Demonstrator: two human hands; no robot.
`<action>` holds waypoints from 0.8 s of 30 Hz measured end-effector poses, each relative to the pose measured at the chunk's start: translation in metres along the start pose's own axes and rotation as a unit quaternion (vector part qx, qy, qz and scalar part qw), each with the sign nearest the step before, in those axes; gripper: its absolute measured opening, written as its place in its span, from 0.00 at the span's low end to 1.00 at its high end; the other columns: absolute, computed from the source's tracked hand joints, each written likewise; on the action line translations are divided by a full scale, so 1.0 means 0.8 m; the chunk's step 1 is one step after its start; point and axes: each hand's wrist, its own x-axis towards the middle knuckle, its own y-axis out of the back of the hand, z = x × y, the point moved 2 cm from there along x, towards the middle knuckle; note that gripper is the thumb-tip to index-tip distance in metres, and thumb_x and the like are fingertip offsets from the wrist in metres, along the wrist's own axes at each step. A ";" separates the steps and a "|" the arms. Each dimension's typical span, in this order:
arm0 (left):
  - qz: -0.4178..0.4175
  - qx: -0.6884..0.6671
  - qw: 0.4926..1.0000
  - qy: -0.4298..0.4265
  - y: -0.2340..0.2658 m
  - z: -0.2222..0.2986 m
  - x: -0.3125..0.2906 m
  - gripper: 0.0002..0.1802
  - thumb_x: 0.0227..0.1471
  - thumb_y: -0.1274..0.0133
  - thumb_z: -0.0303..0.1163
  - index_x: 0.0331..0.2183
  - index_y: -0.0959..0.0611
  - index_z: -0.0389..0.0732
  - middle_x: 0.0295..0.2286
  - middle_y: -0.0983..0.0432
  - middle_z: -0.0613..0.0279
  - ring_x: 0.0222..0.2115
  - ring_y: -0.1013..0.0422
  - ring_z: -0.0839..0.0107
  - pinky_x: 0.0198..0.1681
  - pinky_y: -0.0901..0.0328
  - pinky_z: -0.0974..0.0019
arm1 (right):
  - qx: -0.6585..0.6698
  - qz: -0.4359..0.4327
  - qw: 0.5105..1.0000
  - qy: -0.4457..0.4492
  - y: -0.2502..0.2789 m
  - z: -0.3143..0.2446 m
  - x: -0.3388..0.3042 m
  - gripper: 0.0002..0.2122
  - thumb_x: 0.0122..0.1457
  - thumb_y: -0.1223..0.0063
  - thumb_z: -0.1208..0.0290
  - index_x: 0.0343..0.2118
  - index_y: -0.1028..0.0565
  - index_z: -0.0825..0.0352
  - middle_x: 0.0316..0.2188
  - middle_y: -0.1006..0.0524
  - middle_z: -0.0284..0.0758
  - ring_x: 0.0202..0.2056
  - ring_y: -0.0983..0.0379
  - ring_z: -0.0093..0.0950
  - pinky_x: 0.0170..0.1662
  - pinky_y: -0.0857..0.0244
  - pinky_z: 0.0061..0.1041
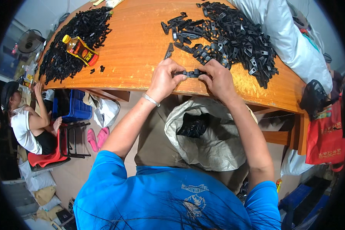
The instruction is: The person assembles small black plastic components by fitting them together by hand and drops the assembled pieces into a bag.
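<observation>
Between my two hands, just above the table's near edge, is a narrow black plastic part (191,73). My left hand (165,78) pinches its left end with thumb and fingers. At the other end my right hand (217,78) grips it the same way. Whether it is one part or two joined pieces I cannot make out. A single black plastic piece (168,50) lies on the wood just beyond my left fingers. Past my right hand spreads a large heap of black plastic parts (234,36), many with square openings.
A pile of small black parts (71,42) covers the wooden table's (136,34) left, a yellow-capped bottle (80,50) lying on it. An open woven sack (218,153) sits at my lap. A white sack (283,34) lines the right edge. Another person (28,122) sits at left.
</observation>
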 end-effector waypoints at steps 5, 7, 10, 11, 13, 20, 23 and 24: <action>0.013 0.016 1.000 -0.022 -0.001 0.007 0.007 0.11 0.45 0.27 0.23 0.33 0.12 0.36 0.32 0.21 0.57 0.33 0.25 0.65 0.38 0.30 0.63 | -0.002 -0.014 0.999 0.045 -0.001 -0.004 0.013 0.10 0.55 0.32 0.70 0.40 0.15 0.63 0.36 0.22 0.37 0.36 0.21 0.45 0.39 0.27 0.42; 0.000 0.015 1.000 0.010 -0.008 0.019 0.005 0.10 0.45 0.27 0.23 0.32 0.12 0.35 0.32 0.21 0.57 0.32 0.24 0.65 0.37 0.30 0.62 | -0.032 -0.023 0.996 0.080 -0.011 -0.010 0.023 0.09 0.54 0.32 0.70 0.37 0.16 0.64 0.35 0.22 0.37 0.35 0.20 0.45 0.38 0.27 0.43; -0.003 -0.005 1.000 0.028 -0.004 0.018 0.004 0.10 0.46 0.28 0.24 0.32 0.12 0.34 0.31 0.21 0.58 0.31 0.24 0.65 0.36 0.29 0.62 | -0.020 -0.037 0.995 0.086 -0.004 -0.013 0.017 0.09 0.54 0.32 0.70 0.37 0.16 0.64 0.34 0.22 0.37 0.35 0.20 0.45 0.37 0.27 0.42; -0.058 -0.038 0.997 0.019 0.000 0.017 0.001 0.10 0.46 0.28 0.23 0.33 0.12 0.35 0.31 0.20 0.59 0.31 0.24 0.66 0.36 0.29 0.63 | -0.025 -0.062 0.996 0.066 -0.001 -0.015 0.011 0.10 0.53 0.30 0.67 0.37 0.15 0.63 0.34 0.22 0.38 0.35 0.20 0.45 0.38 0.27 0.43; -0.158 -0.078 0.983 -0.055 0.017 0.018 -0.001 0.11 0.48 0.28 0.25 0.37 0.11 0.36 0.32 0.19 0.61 0.32 0.24 0.70 0.36 0.29 0.66 | -0.041 -0.118 0.990 0.072 0.019 -0.023 -0.007 0.11 0.53 0.30 0.65 0.37 0.15 0.64 0.33 0.21 0.37 0.36 0.20 0.44 0.39 0.27 0.43; 0.122 0.124 0.984 0.035 0.036 -0.022 0.038 0.25 0.51 0.28 0.33 0.48 0.16 0.33 0.36 0.18 0.49 0.39 0.20 0.57 0.43 0.26 0.57 | -0.055 -0.048 0.997 0.004 0.031 -0.005 0.054 0.12 0.54 0.30 0.62 0.36 0.13 0.64 0.38 0.18 0.42 0.39 0.19 0.45 0.43 0.26 0.44; 0.106 0.158 0.981 0.040 0.022 -0.037 0.052 0.25 0.51 0.30 0.30 0.50 0.17 0.35 0.39 0.18 0.45 0.42 0.21 0.52 0.47 0.27 0.53 | -0.179 0.020 0.984 -0.017 -0.006 0.008 0.086 0.09 0.55 0.32 0.65 0.33 0.15 0.65 0.38 0.20 0.46 0.34 0.18 0.46 0.37 0.24 0.42; 0.096 0.178 0.979 0.027 0.019 -0.041 0.055 0.24 0.51 0.30 0.30 0.50 0.17 0.35 0.39 0.19 0.45 0.43 0.21 0.52 0.48 0.27 0.53 | -0.177 0.020 0.984 -0.017 -0.016 0.013 0.091 0.09 0.55 0.32 0.65 0.33 0.15 0.65 0.38 0.20 0.46 0.34 0.18 0.46 0.37 0.24 0.42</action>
